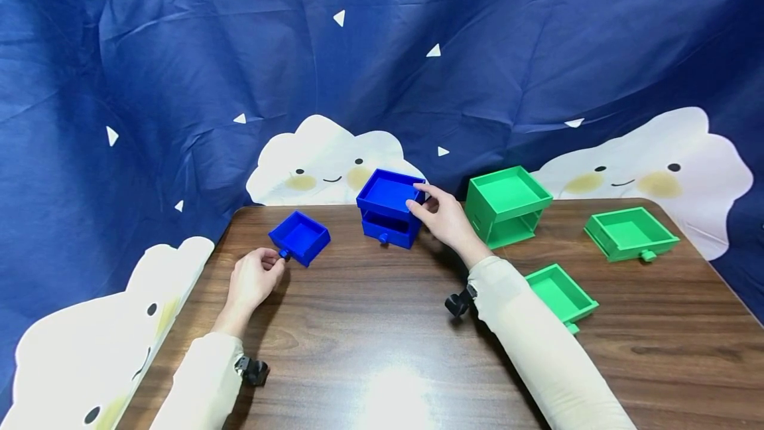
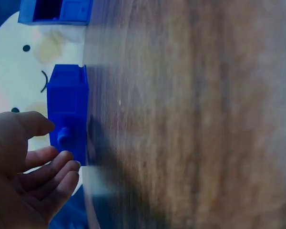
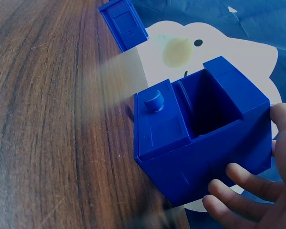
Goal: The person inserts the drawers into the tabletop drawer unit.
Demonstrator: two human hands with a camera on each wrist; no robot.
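In the head view, my left hand [image 1: 253, 279] is at the front of a small blue drawer [image 1: 300, 236] lying on the table. The left wrist view shows the thumb and index finger on either side of the drawer's round knob [image 2: 64, 136], with no clear pinch. To the right stands a blue cabinet [image 1: 389, 192] with a tray-like top, an empty upper slot and a lower drawer [image 1: 401, 234] in place. My right hand [image 1: 444, 217] touches the cabinet's upper right edge with loosely spread fingers; the right wrist view shows several fingers [image 3: 240, 200] beside its side wall.
A green cabinet [image 1: 486, 217] with an open front stands right of my right hand. Two loose green drawers lie on the wooden table [image 1: 358, 324]: one [image 1: 633, 234] at the far right, another [image 1: 561, 290] partly behind my right sleeve. A blue curtain [image 1: 382, 71] hangs behind.
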